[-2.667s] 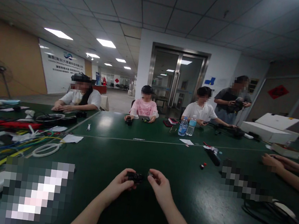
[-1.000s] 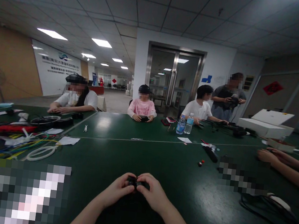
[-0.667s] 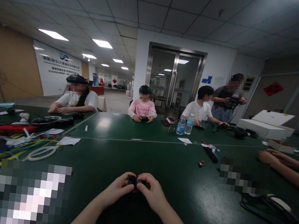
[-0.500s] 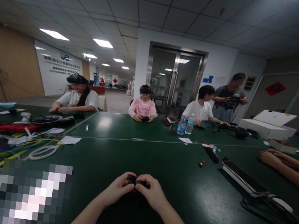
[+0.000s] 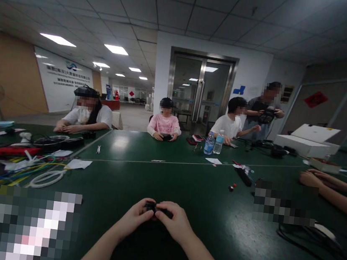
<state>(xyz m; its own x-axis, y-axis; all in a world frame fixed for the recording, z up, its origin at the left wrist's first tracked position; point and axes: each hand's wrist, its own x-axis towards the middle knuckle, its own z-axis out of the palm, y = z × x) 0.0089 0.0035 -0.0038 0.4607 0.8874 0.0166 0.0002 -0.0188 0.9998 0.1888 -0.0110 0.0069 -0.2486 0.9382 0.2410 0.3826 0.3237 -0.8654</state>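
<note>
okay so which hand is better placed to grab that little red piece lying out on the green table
Right. The red piece lies ahead and to the right of both hands, nearer the right hand. The left hand would have to cross over. Both now grip the small black part.

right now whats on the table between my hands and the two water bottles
Head view: mostly bare green table between the hands and water bottles, crossed by a white line.

green table (image 5: pixel 219 220) top smooth, semi-glossy; small black part (image 5: pixel 151 206) looks plastic, matt; clear plastic bottles (image 5: pixel 213 143) at 1 o'clock.
</note>
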